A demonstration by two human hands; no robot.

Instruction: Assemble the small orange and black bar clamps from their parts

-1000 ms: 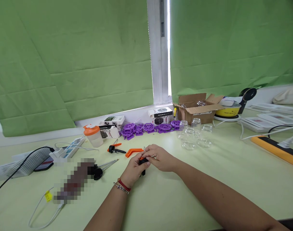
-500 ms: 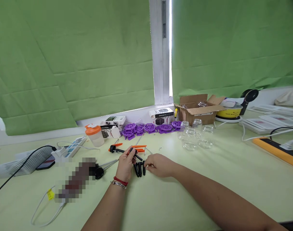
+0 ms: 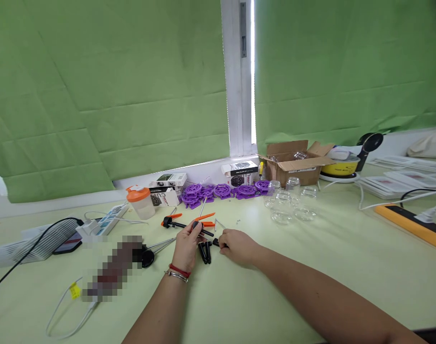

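Note:
My left hand is closed round a slim black rod-shaped part that points to the right, a thin metallic piece beside it. Between the fingertips of my right hand is a short black tube-like piece, its left end showing and the rest covered by the fingers. Just below and between both hands lie a few similar black tube-like pieces. Beyond my left hand rest a black part with an orange blade and more orange blades. A black round part with metal rods is to the left.
Purple plastic frames and small printed boxes line the wall. Several upturned glass jars stand before an open cardboard box. An orange-lidded shaker bottle and a power strip are at left, an orange power strip at right.
My right hand has picked up one black tube-like piece from beside the others and turned it from upright to roughly sideways. The left hand stays nearly still with its rod-shaped part.

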